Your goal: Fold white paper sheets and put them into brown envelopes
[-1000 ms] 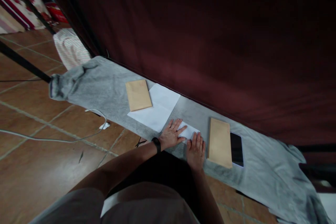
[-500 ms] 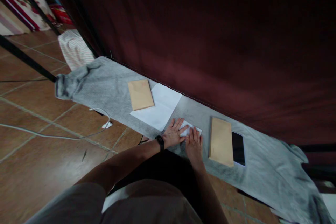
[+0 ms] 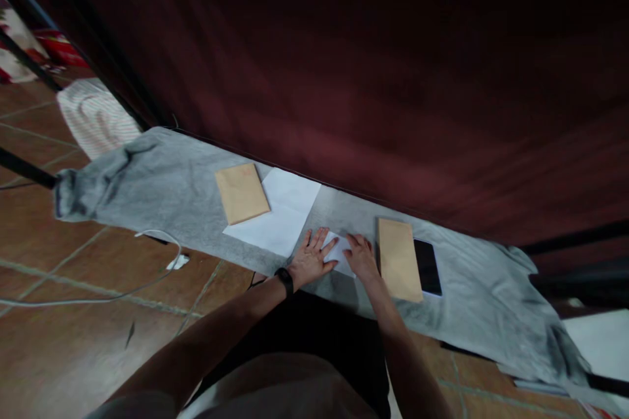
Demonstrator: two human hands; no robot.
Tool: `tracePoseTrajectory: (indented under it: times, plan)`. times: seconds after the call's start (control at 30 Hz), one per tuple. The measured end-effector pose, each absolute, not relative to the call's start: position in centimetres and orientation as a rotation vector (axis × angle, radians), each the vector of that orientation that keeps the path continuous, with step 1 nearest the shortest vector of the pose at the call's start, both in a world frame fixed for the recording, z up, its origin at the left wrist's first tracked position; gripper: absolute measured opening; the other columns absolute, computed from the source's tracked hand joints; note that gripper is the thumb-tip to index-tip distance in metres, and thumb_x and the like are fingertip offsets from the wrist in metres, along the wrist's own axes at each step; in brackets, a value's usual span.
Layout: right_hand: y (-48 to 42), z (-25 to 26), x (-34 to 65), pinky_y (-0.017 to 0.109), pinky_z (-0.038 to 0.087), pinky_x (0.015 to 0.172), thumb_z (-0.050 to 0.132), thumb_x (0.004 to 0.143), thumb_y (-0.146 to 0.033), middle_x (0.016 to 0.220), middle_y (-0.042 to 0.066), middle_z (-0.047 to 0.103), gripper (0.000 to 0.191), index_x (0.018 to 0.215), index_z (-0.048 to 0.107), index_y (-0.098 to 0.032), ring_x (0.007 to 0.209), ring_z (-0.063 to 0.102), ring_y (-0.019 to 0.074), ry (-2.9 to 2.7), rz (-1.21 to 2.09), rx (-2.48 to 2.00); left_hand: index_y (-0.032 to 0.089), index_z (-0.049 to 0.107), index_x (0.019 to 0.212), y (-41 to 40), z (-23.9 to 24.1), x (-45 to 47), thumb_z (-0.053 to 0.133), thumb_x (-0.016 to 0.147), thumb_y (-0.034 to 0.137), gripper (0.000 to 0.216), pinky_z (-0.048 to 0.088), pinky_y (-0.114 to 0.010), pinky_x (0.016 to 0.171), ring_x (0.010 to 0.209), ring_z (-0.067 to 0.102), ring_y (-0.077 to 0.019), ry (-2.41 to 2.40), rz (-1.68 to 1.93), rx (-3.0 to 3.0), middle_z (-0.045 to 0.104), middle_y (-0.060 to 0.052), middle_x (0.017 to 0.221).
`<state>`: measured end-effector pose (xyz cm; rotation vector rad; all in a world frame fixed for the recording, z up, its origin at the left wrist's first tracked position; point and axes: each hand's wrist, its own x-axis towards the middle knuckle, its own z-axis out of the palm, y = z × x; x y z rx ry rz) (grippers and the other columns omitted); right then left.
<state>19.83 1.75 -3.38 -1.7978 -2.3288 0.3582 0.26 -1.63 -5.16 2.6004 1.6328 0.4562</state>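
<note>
A small folded white paper (image 3: 338, 250) lies on a grey cloth (image 3: 171, 183) spread on the floor. My left hand (image 3: 310, 258), a black band on its wrist, rests flat on the paper's left part with fingers spread. My right hand (image 3: 362, 255) presses on the paper's right edge, fingers bent down onto it. A brown envelope (image 3: 398, 258) lies just right of my right hand, with a dark phone (image 3: 427, 266) beside it. Farther left, another brown envelope (image 3: 242, 192) partly covers a large white sheet (image 3: 282, 213).
A dark red curtain (image 3: 373, 78) hangs along the cloth's far edge. A white cable (image 3: 147, 255) runs over the tiled floor at the left. A striped cloth (image 3: 95, 116) lies at the back left. Black metal bars (image 3: 24, 170) cross the left side.
My right hand has gone from lying flat on the paper to pressing with bent fingers at its right edge. The view has shifted, so everything sits a little lower and more to the left.
</note>
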Motion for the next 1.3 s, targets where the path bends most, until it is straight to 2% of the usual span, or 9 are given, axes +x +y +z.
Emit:
tracePoseTrajectory:
  times: [0.2,0.33,0.57,0.7,0.8,0.9,1.03,1.13,1.3]
  plan:
    - [4.0,-2.0,19.6,0.032,0.047,0.093,0.063,0.081,-0.011,0.107,0.006,0.071,0.026,0.103,0.073,-0.023,0.102,0.064,0.0207,-2.219,0.411,-1.859,0.022,0.042,0.154,-1.6,-5.0,0.0,0.053,0.094,0.059,0.071,0.022,-0.052,0.123,0.151,0.03,-0.0319,1.652,0.552,2.648,0.036,-0.013,0.162]
    - [4.4,-0.3,19.9,0.025,0.05,0.082,0.061,0.083,-0.007,0.089,0.002,0.069,0.017,0.084,0.071,-0.022,0.088,0.065,0.0166,-2.182,0.434,-1.772,0.017,0.038,0.155,-1.6,-4.2,-0.2,0.056,0.095,0.051,0.071,0.024,-0.053,0.122,0.152,0.026,-0.033,1.678,0.659,2.706,0.031,-0.016,0.164]
    - [0.5,3.2,20.4,0.035,0.049,0.099,0.046,0.096,-0.009,0.113,0.006,0.066,0.026,0.11,0.065,-0.022,0.108,0.062,0.0206,-2.155,0.2,-1.439,0.026,0.041,0.154,-2.8,-1.3,0.8,0.053,0.098,0.03,0.058,0.017,-0.057,0.124,0.154,0.022,-0.0327,1.68,0.827,2.783,0.03,-0.011,0.165]
    - [-3.0,0.8,20.3,0.038,0.05,0.099,0.048,0.096,-0.007,0.113,0.007,0.068,0.027,0.109,0.066,-0.023,0.108,0.062,0.0225,-2.214,0.089,-1.464,0.02,0.036,0.156,-3.6,-1.6,1.3,0.05,0.095,0.021,0.063,0.019,-0.054,0.125,0.153,0.027,-0.0291,1.475,0.572,2.904,0.037,-0.012,0.162]
    - [-5.2,-1.9,20.3,0.037,0.051,0.098,0.052,0.093,-0.005,0.109,0.006,0.07,0.028,0.108,0.068,-0.023,0.106,0.063,0.022,-2.237,0.14,-1.495,0.017,0.045,0.149,-4.1,-3.3,0.9,0.046,0.091,0.011,0.058,0.026,-0.052,0.123,0.147,0.038,-0.0268,1.443,0.403,2.896,0.049,-0.014,0.154]
    - [-6.6,-3.8,20.2,0.036,0.051,0.102,0.053,0.093,-0.006,0.115,0.006,0.071,0.03,0.112,0.068,-0.023,0.11,0.064,0.0202,-2.203,0.239,-1.484,0.014,0.052,0.143,-4.3,-4.7,0.2,0.039,0.089,0.004,0.056,0.035,-0.044,0.12,0.141,0.048,-0.0223,1.428,0.318,2.854,0.053,-0.013,0.15]
    - [-7.2,-4.6,19.9,0.038,0.048,0.108,0.045,0.1,-0.017,0.131,0.008,0.067,0.034,0.127,0.065,-0.022,0.124,0.059,0.0197,-2.107,0.304,-1.505,0.014,0.055,0.141,-4.3,-4.5,-0.3,0.039,0.089,0.006,0.055,0.036,-0.043,0.119,0.14,0.049,-0.0226,1.362,0.33,2.801,0.053,-0.013,0.15]
    - [-7.0,-4.8,19.2,0.045,0.042,0.114,0.038,0.103,-0.022,0.15,0.01,0.054,0.043,0.142,0.055,-0.021,0.139,0.049,0.0224,-2.087,0.218,-1.603,0.013,0.057,0.14,-4.4,-3.6,0.6,0.044,0.091,0.016,0.051,0.033,-0.045,0.121,0.141,0.048,-0.025,1.42,0.417,2.706,0.055,-0.014,0.149]
    - [-6.9,-5.7,18.3,0.047,0.028,0.122,0.036,0.099,-0.014,0.16,0.014,0.039,0.055,0.154,0.04,-0.012,0.149,0.034,0.0244,-2.186,0.063,-1.751,0.011,0.047,0.148,-3.9,-3.7,3.4,0.04,0.099,0.027,0.052,0.03,-0.045,0.123,0.148,0.038,-0.0241,1.44,0.558,2.642,0.045,-0.014,0.156]
